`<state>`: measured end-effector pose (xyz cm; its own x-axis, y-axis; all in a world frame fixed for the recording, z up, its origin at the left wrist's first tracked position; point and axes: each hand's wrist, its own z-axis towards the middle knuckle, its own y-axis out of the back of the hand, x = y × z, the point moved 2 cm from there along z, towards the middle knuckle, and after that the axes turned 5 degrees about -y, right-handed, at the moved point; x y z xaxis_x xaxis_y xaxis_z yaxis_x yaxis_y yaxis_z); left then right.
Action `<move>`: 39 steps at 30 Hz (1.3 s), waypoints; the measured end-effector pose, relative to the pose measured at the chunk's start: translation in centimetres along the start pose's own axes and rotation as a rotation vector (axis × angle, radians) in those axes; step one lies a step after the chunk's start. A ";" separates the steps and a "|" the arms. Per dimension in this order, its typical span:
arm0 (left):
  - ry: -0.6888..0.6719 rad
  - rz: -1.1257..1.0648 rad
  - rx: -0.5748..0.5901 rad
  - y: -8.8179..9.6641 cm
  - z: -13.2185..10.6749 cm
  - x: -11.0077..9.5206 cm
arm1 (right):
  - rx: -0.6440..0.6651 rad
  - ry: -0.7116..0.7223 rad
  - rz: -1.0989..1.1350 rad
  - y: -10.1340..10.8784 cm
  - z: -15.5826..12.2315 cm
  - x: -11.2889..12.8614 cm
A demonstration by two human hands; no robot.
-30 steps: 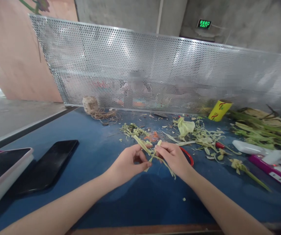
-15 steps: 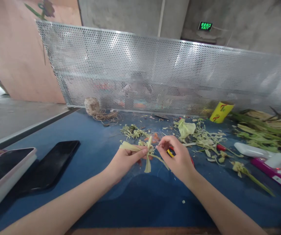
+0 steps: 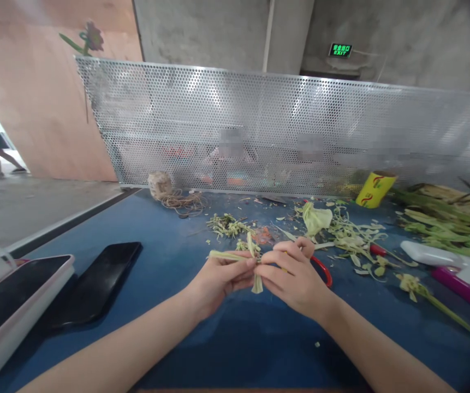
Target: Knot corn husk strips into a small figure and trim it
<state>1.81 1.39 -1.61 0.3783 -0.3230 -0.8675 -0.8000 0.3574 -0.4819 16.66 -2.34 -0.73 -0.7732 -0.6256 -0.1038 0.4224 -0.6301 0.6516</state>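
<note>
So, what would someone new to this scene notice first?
Probably the bare left hand and right hand at the centre, meeting at pale green strips. After that, likely the bright yellow cylinder on the blue tabletop, right of centre, before the perforated silver metal screen, and the glowing green exit sign on the grey wall.

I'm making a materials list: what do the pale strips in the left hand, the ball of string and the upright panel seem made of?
Pale strips: probably leaf or husk, matte, from their creased, greenish look; the exact plant is unclear. Ball of string: likely natural twine, dull, judging by tan, tangled strands. Upright panel: apparently metal, fairly glossy; grey, perforated, with bright reflections.
</note>
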 end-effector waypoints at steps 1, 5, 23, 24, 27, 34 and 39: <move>0.009 -0.001 -0.022 0.0 0.0 0.1 | 0.018 0.010 0.017 0.0 0.0 0.1; -0.035 0.033 -0.079 0.2 0.0 0.2 | 0.033 0.004 0.098 -0.1 0.1 0.3; -0.523 0.525 -0.230 0.5 0.0 -1.1 | 0.041 -0.384 0.500 -0.9 0.7 0.1; -0.528 0.541 -0.241 0.5 0.0 -1.2 | 0.026 -0.458 0.542 -1.0 0.7 -0.2; -0.519 0.579 -0.242 0.4 0.1 -1.3 | -0.031 -0.608 0.594 -1.1 0.6 -0.9; -0.456 0.583 -0.158 0.3 0.3 -1.3 | 0.119 -0.889 0.977 -1.7 0.5 -1.5; -0.415 0.457 -0.125 0.0 0.1 -1.1 | 0.184 -0.986 1.182 -2.6 0.4 -1.4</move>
<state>1.43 1.82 -0.70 0.1146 0.2136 -0.9702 -0.9625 0.2656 -0.0552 16.52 0.35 -1.98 -0.0788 -0.1218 0.9894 0.9912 0.0963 0.0907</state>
